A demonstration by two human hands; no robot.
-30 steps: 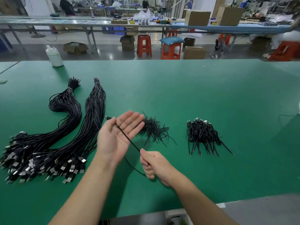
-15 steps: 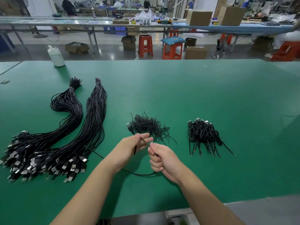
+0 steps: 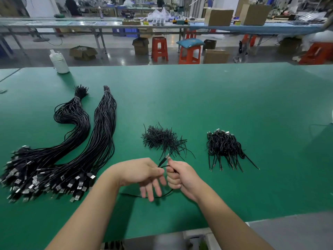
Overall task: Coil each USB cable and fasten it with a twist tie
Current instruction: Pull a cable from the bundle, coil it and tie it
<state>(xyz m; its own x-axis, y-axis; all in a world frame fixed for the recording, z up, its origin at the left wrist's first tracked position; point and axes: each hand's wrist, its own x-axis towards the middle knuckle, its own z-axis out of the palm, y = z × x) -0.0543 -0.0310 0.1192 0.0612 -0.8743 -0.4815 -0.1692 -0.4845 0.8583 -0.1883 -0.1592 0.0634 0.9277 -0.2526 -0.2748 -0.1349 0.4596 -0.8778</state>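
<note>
One thin black USB cable [image 3: 163,166] runs between both hands just above the green table [image 3: 198,98]. My left hand [image 3: 142,175] pinches it near the thumb, with the other fingers pointing down. My right hand [image 3: 180,177] grips the cable in a fist right beside the left; the plug end sticks up between them. A slack loop of the cable [image 3: 162,195] lies on the table under the hands. Two long bundles of uncoiled cables [image 3: 86,141] lie at the left. A pile of black twist ties [image 3: 162,139] sits just beyond the hands, and coiled cables [image 3: 223,147] lie to the right.
A white bottle [image 3: 59,63] stands at the table's far left edge. Beyond the table are red stools [image 3: 159,48], cardboard boxes and long workbenches. The table's near edge runs just below my forearms.
My left hand went from flat and raised to closed on the cable and came down toward the right hand. Both hands now meet, and the cable's loose length has shortened into a loop below them.
</note>
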